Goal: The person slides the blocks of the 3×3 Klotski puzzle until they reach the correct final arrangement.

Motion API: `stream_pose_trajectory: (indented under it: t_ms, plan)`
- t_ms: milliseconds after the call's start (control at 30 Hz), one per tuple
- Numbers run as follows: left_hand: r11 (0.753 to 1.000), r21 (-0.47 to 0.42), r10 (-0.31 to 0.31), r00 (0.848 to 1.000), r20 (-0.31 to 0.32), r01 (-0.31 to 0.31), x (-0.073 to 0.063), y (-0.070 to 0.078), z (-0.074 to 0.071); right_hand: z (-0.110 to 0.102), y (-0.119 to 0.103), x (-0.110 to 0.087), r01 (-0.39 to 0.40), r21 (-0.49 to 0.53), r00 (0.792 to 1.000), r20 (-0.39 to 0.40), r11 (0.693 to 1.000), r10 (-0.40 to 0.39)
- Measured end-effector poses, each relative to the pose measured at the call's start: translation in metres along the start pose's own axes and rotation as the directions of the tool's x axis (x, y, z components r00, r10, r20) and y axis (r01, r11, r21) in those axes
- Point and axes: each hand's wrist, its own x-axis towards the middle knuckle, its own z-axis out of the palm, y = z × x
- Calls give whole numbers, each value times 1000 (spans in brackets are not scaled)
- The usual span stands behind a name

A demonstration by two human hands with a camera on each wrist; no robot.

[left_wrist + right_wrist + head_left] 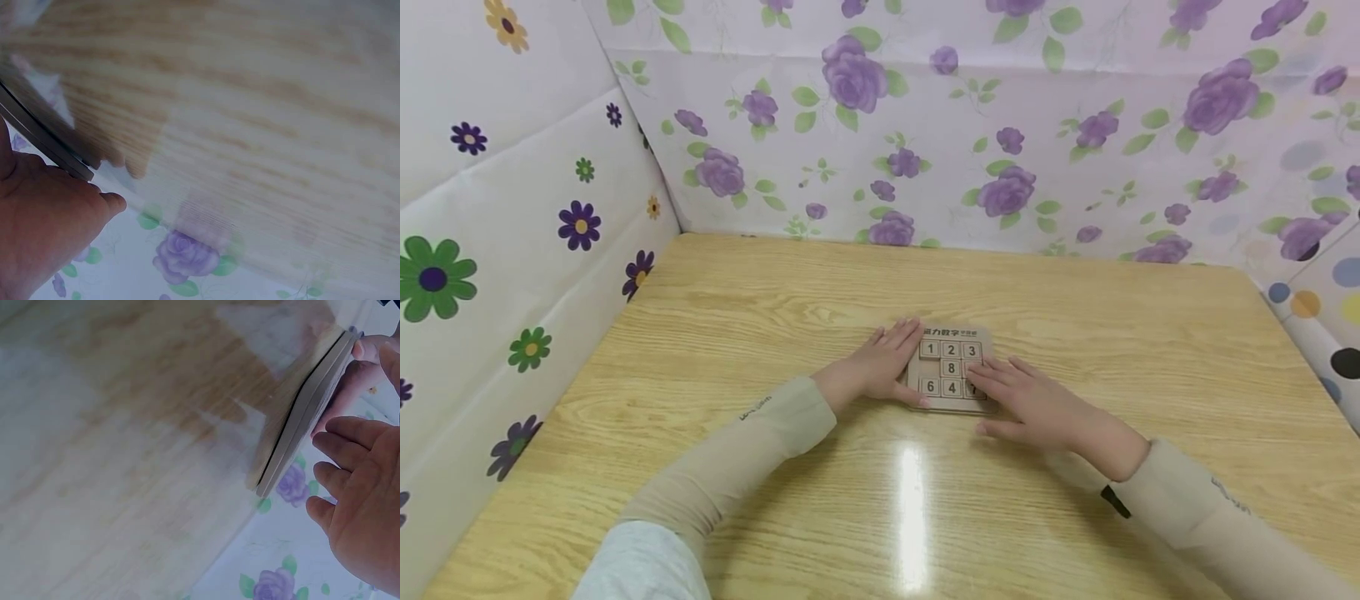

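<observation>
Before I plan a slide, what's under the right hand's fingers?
Partly under the right hand are the 7 tile and the tile directly above it. That upper tile's number is covered, so it can't be read.

Right hand (369, 512) — by thin board (307, 412)

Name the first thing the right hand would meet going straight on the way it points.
Probably the number 8 tile, just ahead of the right hand; fingertip height is unclear.
</observation>
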Motion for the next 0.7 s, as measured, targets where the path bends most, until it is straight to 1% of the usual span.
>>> stream_pose_trajectory:
  t_ms: [167, 300, 533, 700]
  plan:
    - [1000, -9, 1, 1000, -7, -1, 0, -1, 1, 2, 2, -2, -5, 16, 1000, -5, 1000, 5]
    - [1000, -14, 0, 1000, -8, -1, -1, -1, 1, 2, 2, 0, 1, 9, 1000, -6, 1000, -1]
    - [1000, -13, 9, 1000, -8, -9, -1, 0, 0, 4, -4, 3, 57, -16, 998, -25, 998, -58]
    - [1000, -7, 10, 1000, -7, -10, -1, -1, 0, 5, -12, 7, 110, 4, 994, 12, 994, -110]
